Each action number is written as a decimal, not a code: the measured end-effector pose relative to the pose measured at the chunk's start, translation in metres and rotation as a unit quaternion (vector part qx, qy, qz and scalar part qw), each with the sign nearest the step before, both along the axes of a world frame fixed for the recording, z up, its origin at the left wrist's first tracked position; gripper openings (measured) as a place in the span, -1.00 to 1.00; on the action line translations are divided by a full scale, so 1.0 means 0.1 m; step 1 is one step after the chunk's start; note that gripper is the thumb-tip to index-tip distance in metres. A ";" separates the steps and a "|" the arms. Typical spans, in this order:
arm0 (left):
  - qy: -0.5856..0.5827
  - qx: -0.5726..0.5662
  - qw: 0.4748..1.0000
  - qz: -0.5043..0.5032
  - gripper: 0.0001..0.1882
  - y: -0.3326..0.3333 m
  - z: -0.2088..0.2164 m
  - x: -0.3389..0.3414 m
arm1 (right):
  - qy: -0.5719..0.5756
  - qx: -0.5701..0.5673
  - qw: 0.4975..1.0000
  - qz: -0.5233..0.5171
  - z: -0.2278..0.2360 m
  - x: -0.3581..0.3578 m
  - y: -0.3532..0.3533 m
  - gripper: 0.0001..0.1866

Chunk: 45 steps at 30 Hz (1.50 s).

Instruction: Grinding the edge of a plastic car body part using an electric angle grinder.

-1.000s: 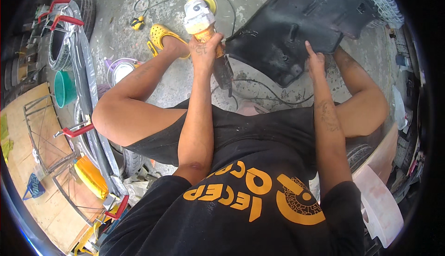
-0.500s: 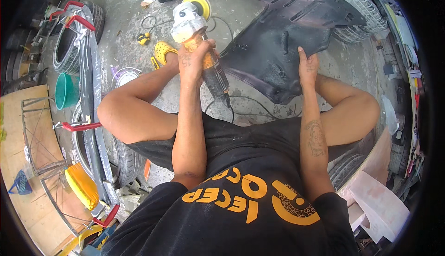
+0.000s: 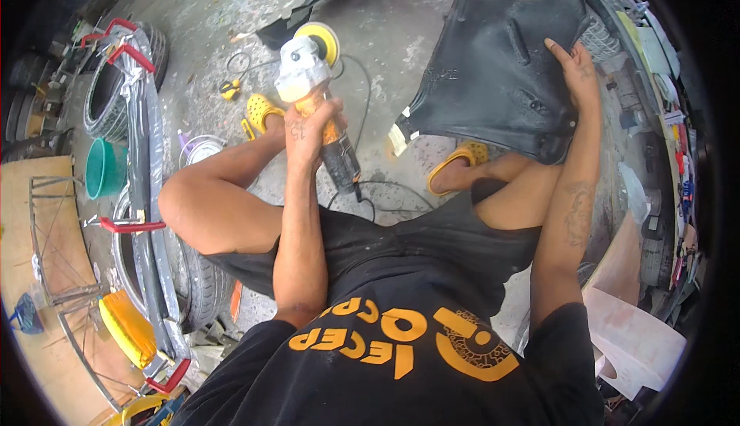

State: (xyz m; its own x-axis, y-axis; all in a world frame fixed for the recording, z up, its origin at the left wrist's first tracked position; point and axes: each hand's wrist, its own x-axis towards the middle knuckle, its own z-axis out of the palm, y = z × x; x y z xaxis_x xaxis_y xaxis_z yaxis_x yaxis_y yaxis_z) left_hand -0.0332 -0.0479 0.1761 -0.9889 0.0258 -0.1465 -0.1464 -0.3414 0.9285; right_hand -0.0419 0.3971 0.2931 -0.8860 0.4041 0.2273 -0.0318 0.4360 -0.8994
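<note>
Two hands, both loaded. Left hand [image 3: 307,129] was closed round the body of an angle grinder [image 3: 339,160], centre-left of frame, head pointing up-frame, yellow disc pad [image 3: 332,39] at its top. Mid-body grip, presumably because that's near the balance point: one hand carried the lot. The pad stood well apart from the broad part of the panel, likely to leave the panel free to handle.

Right hand [image 3: 580,75] gripped the right edge of a black moulded plastic panel [image 3: 482,79], upper right of frame. Thumb lay on the face, most fingers hidden (so can't tell how hard the squeeze was). An edge hold made sense: broad, ribbed sheet, little else to grab. Its lower corner overlapped the right leg [image 3: 505,165]; maybe propped there, contact not clear. Pale scraps [image 3: 398,141], tape-like, sat at its lower left corner, purpose unknown.

Power cord [image 3: 368,90] looped over the floor between the feet, slack enough, I'd say, for the tool to swing freely. Knees were splayed, yellow clogs [image 3: 264,106] planted either side, probably to clear working room.

Far left: red-handled clamps [image 3: 132,56] sat along a long grey strip [image 3: 150,195], apparently pinning it. Teal bucket [image 3: 104,170] stood just left of that.
</note>
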 end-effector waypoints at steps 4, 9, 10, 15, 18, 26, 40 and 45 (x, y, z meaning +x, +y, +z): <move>0.002 -0.045 0.999 -0.023 -0.64 0.17 0.07 0.09 | -0.079 0.104 0.990 -0.042 0.20 -0.16 0.47 -0.70; -0.008 -0.066 0.996 -0.068 -0.64 0.39 0.24 0.13 | -0.071 0.100 0.992 -0.013 0.43 -0.11 0.43 -0.62; -0.011 -0.054 0.996 -0.076 -0.65 0.41 0.29 0.14 | -0.048 0.100 0.994 0.009 0.57 -0.10 0.30 -0.65; -0.016 -0.051 0.992 -0.112 -0.66 0.58 0.20 0.06 | -0.106 0.115 0.987 -0.032 0.54 -0.09 0.87 -0.60; -0.020 -0.066 0.991 -0.119 -0.67 0.59 0.06 0.00 | -0.130 0.146 0.978 -0.076 0.43 -0.01 0.99 -0.58; -0.043 -0.046 0.991 -0.118 -0.68 0.62 -0.13 -0.08 | -0.154 0.111 0.977 -0.093 0.42 0.07 0.97 -0.51; -0.032 -0.112 0.987 -0.110 -0.72 0.47 -0.08 -0.13 | -0.093 -0.019 0.995 -0.031 0.35 1.42 -0.65 -0.69; -0.011 -0.200 0.972 -0.126 -0.70 0.61 0.33 -0.16 | -0.145 -0.319 0.936 0.025 -0.71 1.24 -1.51 -0.67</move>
State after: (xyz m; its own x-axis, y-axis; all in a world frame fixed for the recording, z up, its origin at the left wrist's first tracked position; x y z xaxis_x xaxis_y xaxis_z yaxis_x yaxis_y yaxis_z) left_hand -0.0491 0.0130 0.2089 -0.9552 0.2029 -0.2155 -0.1997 0.0955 0.9752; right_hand 0.0819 0.2463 0.2218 -0.8949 0.3313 -0.2991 0.2481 -0.1878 -0.9504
